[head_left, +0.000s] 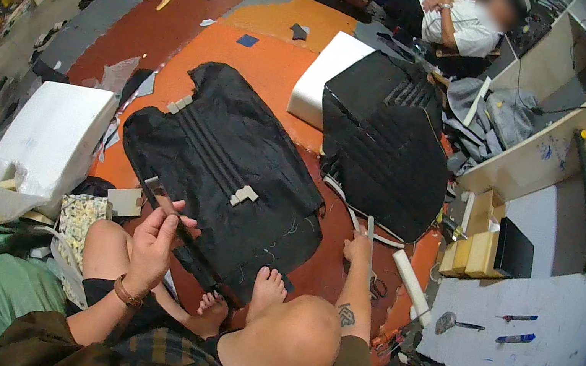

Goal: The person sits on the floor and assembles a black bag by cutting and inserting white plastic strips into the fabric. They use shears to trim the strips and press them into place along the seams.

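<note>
My left hand is closed around a long dark strip, held slanting over the near left edge of a black quilted cover. That cover lies flat with stitched ribs along its middle. Two pale blocks rest on it, one at the far end and one nearer. On the right, my outstretched right hand has its fingers closed at a narrow pale strip, beside a white cord-like edging. A second black ribbed piece lies just beyond, partly over a white foam block.
Scissors and a white roll lie right of my right hand. Yellow foam blocks and pens sit on a white board. Left stands a white foam slab. A person reclines at the far right.
</note>
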The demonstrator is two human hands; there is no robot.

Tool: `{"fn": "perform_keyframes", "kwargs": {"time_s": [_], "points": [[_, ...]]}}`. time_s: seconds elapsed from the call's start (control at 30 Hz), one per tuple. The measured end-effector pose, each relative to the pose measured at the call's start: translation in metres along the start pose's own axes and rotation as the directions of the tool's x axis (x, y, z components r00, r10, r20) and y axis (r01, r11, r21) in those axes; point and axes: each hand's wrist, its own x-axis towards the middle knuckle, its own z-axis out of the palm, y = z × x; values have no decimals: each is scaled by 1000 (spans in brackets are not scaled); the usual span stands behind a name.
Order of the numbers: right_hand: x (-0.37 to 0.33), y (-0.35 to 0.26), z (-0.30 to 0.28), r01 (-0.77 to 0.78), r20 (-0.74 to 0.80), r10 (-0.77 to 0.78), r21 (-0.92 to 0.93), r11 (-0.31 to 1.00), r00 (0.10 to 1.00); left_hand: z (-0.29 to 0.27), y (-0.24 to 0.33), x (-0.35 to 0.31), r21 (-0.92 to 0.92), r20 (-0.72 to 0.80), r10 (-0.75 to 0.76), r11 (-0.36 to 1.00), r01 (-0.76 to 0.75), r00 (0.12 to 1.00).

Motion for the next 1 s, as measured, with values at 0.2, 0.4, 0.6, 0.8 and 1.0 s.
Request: {"fn": "perform_keyframes", "kwargs": {"time_s": [0.2,0.4,0.6,0.8,1.0], "points": [[-14,-22,-48,-87,-261,159,267,960,952,-13,13,-11,3,-170,320,946,-324,932],[-62,-65,-232,290,-328,-61,713,638,943,-19,15,-3,151,-172,536,844,-515,827],[-271,-249,-344,387,-227,-537,899,205,812,-19,55,-3,-140,49,176,976,-168,983],[-303,-290,-204,298,337,-702,728,617,628,-19,64,-19,-204,106,314,935,-289,943],[-325,-320,-187,679,-196,-736,586,442,648,-34,68,-39,-81,182,267,963,-256,946]]}}
